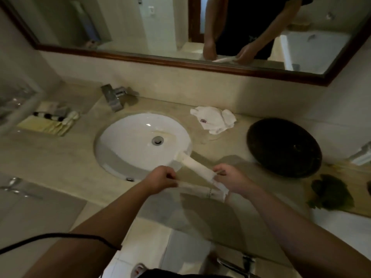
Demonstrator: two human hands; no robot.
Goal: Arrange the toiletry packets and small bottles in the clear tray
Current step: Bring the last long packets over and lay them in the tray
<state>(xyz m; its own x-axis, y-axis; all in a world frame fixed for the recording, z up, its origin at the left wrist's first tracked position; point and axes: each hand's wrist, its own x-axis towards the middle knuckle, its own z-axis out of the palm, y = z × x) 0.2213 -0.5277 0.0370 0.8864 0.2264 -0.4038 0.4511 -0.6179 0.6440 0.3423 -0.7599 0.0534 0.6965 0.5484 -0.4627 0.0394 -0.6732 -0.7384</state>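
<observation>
Over beige counter, both hands' grips, left and right, pinch long white packets.

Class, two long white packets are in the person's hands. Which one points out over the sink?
The upper packet: its far end reaches over the sink rim, pinched by the right hand. The lower packet lies crosswise between both hands.

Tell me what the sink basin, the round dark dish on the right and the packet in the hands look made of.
Sink basin: glazed white ceramic, judging by its glossy highlights. Round dark dish: matte black with faint speckling, perhaps stone or cast metal; unclear. Packet, held between left hand and right hand: thin whitish paper or film, since it looks flat and flexible; blur leaves it open.
</observation>
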